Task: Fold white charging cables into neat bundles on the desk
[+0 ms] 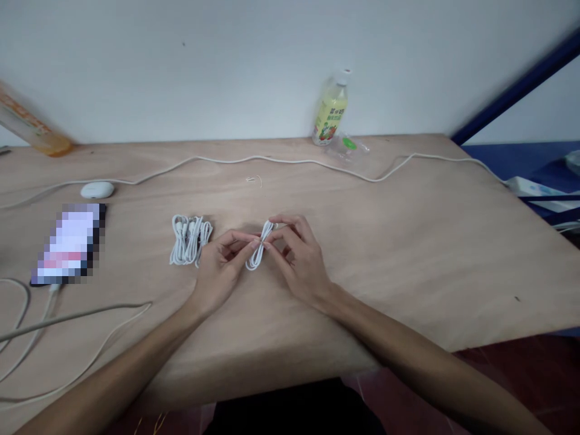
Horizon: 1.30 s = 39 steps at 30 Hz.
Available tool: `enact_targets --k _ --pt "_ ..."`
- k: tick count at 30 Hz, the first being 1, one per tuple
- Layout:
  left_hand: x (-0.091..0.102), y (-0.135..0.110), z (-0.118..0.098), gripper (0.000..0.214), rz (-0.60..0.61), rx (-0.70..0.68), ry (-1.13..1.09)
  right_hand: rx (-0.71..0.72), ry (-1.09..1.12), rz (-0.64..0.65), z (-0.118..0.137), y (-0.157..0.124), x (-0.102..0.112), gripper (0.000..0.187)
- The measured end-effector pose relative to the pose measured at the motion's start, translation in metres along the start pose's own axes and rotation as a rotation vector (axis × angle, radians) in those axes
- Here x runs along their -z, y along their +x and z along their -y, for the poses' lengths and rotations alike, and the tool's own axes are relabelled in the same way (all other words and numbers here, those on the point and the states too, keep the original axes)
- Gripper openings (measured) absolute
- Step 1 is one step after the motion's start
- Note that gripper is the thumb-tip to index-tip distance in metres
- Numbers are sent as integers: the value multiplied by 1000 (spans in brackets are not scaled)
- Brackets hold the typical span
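Note:
A white cable (256,258), folded into a narrow bundle, stands out between my two hands over the middle of the wooden table. My left hand (224,260) is closed, with thumb and forefinger pinching the bundle at its waist from the left. From the other side my right hand (301,260) pinches the same spot, its fingers curled around the bundle's upper part. Anything thin between the fingertips is too small to make out. Several bundled white cables (190,240) lie side by side just left of my left hand.
Small wire bits (254,180) lie beyond my hands. A long white cord (281,159) crosses the table's back, near a drink bottle (331,115) and a clear plastic wrapper (348,147). At left are a phone (70,241), a white case (96,190) and an orange-tinted bottle (38,130).

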<state>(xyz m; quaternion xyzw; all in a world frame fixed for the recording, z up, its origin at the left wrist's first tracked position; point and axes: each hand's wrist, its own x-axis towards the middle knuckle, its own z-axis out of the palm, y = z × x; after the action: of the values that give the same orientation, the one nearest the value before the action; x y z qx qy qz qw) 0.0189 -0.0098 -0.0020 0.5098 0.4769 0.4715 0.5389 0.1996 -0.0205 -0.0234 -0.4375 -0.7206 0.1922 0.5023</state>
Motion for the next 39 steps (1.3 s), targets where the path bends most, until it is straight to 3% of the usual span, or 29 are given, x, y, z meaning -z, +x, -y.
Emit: enact_targets --k 17,29,35,39 --pt "1 -1 1 33 -23 -47 35 -59 29 47 0 1 2 6" --pt "0 -2 -4 33 -37 -2 38 -100 51 47 2 4 4 9" --pt "-1 -2 -4 20 -3 -38 43 -124 19 -4 2 3 4 7" --pt "-1 -3 -5 12 15 -69 29 -62 30 43 1 2 4 10"
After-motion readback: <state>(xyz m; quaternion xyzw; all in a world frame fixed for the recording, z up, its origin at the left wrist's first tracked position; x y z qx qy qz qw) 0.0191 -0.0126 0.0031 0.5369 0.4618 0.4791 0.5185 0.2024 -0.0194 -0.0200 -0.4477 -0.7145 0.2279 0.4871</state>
